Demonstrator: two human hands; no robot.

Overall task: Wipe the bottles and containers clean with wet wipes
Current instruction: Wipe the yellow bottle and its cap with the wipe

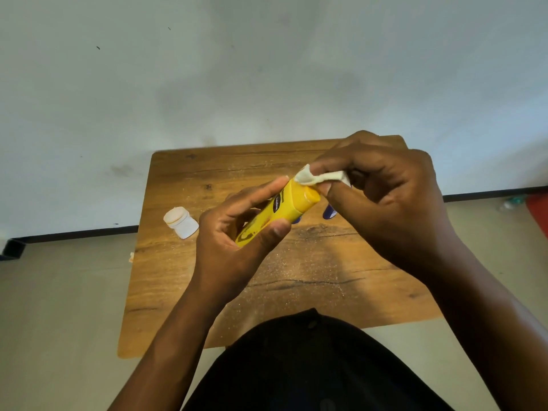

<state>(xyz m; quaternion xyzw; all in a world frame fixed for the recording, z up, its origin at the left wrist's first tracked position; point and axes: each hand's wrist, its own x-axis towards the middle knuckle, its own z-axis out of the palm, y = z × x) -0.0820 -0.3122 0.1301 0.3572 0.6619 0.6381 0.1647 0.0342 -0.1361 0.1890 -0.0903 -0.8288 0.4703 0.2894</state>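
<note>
1. Currently the left hand [234,232] holds the yellow bottle [284,209] in the air above the middle of the wooden table [166,280], fingers wrapped along its far side and thumb pressed on the near side, the capped end pointing toward 2 o'clock.
2. Up at that end, the right hand [382,191] pinches a small folded wet wipe [314,176] between thumb and fingertips and presses it against the bottle's cap.
3. Plastic this smooth looks light and fairly stiff, yet probably slippery once damp; a grip round the mid-body seems wise, leaving both ends free.
4. The wipe is soft and limp, so it likely needs bunching to stay under the fingers.
5. At 9 o'clock from the bottle a small white jar [181,222] stands on the table; something blue [329,212] lies partly hidden beneath the hands.
</note>
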